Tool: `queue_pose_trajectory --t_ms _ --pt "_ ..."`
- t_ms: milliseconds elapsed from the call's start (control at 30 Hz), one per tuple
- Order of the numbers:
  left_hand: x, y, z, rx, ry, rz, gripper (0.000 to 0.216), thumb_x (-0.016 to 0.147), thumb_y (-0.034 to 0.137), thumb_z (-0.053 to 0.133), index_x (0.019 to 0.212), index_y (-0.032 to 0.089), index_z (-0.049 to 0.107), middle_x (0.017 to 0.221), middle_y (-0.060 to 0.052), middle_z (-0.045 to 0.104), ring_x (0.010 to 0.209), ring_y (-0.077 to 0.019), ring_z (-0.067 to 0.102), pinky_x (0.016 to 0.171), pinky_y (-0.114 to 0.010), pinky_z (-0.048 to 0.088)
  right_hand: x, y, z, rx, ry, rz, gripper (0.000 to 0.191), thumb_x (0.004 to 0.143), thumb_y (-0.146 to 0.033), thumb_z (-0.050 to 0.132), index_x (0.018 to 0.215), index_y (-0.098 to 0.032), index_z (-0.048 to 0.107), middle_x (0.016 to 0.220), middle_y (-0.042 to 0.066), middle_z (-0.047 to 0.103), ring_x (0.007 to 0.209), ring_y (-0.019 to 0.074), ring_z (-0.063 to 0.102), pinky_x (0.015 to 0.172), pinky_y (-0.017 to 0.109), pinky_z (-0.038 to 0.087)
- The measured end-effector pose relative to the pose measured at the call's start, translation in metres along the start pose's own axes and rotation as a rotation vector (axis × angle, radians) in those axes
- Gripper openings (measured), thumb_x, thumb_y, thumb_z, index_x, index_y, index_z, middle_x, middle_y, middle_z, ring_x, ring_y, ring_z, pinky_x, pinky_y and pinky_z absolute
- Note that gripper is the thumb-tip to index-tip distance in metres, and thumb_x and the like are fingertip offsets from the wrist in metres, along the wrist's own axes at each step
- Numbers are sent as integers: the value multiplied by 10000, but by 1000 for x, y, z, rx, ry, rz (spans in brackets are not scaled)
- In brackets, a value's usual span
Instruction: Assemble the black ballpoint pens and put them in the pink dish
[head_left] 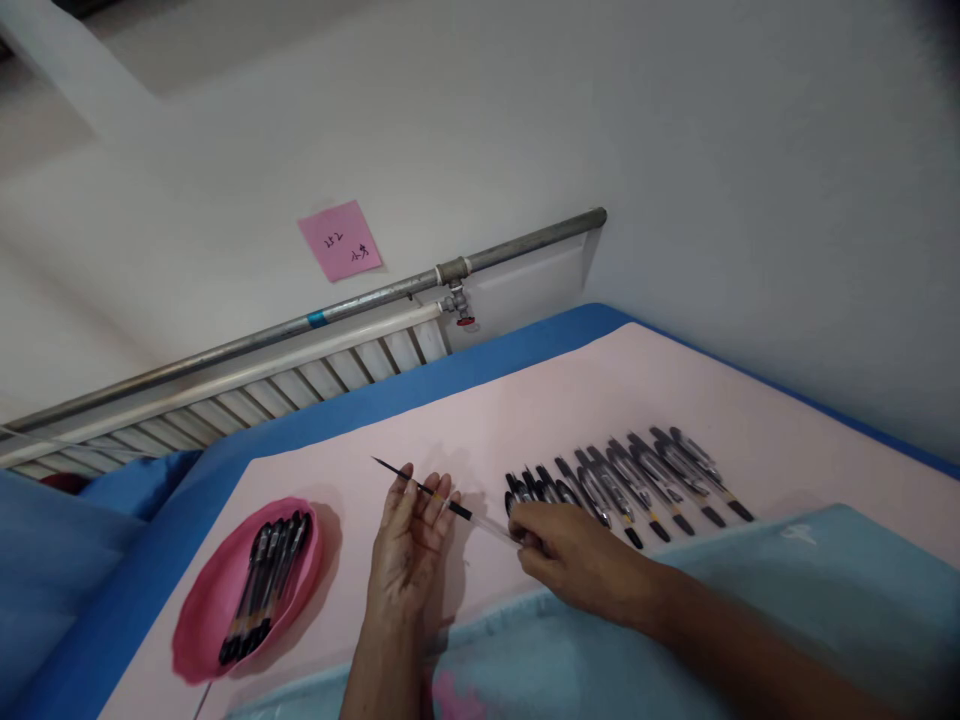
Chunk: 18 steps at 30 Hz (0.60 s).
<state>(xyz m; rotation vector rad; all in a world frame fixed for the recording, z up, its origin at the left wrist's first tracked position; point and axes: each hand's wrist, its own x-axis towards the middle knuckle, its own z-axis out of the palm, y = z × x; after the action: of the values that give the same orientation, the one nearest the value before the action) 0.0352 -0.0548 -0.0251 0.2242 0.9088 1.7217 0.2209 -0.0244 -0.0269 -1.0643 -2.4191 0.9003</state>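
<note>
My left hand (412, 545) is turned palm up, its thumb and fingers closed on a thin black pen refill (394, 469) whose narrow tip points up and left. Along the same line, the clear pen barrel (491, 524) with a black grip reaches into my right hand (574, 555). The fingers of that hand are closed around the barrel's end. Part of the refill lies inside or against the barrel; I cannot tell exactly how far. Just beyond my right hand, several pens with clear barrels and black caps (637, 475) lie in a slanted row.
A pink bowl (318, 560) at the left holds several capped pens (266, 580). Pale pink sheeting (420, 430) covers the blue table (517, 365). Light blue cloth (817, 580) lies along the near edge. Behind are a radiator (315, 375), a pipe and a red valve (466, 321).
</note>
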Motion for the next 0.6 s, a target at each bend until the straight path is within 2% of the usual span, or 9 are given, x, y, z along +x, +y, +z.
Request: queue_pose_trajectory --t_ms 100,200,267,333,400,467,600 --pt "-6 -1 6 72 -50 -33 237 696 156 640 919 195 569 908 -78 656 949 -217 602 835 -394 464 1 -1 0 30 25 -4 80 695 -116 429 679 -186 464 615 -23 498 554 96 424 496 202 229" --pt "-10 -4 11 202 -119 -8 281 701 262 638 961 176 575 982 -98 633 943 -216 591 796 -373 469 3 -4 -8 64 81 3 85 703 -121 440 695 -178 502 632 -15 518 568 100 438 512 201 258" --pt "-10 -8 10 354 -123 69 285 711 325 616 944 163 591 945 -78 627 848 -177 596 740 -322 471 4 -4 -17 104 162 53 103 719 -139 443 737 -176 537 640 -11 536 577 105 453 526 204 283" --pt "-8 -16 7 593 -135 141 240 700 323 616 873 157 611 823 -35 619 711 -127 570 667 -262 453 5 -3 -25 143 253 100 116 729 -160 448 773 -178 554 647 -12 549 584 107 468 540 208 306" --pt "-8 -25 3 868 -220 184 173 690 281 613 817 164 622 750 -12 601 664 -113 537 635 -235 425 5 -2 -31 166 317 121 111 729 -170 454 770 -181 557 644 -17 551 581 105 473 548 209 322" --pt "-9 -34 2 1110 -354 231 126 700 238 579 793 173 633 766 -21 599 712 -132 536 662 -244 413 5 0 -33 171 350 121 102 722 -167 461 752 -183 557 635 -23 551 575 102 473 553 210 334" --pt "-15 -44 4 1434 -557 305 201 723 148 486 817 202 656 807 -34 578 763 -145 533 703 -256 403 3 1 -33 171 366 103 115 716 -156 470 763 -186 570 640 -24 563 590 103 485 564 213 345"
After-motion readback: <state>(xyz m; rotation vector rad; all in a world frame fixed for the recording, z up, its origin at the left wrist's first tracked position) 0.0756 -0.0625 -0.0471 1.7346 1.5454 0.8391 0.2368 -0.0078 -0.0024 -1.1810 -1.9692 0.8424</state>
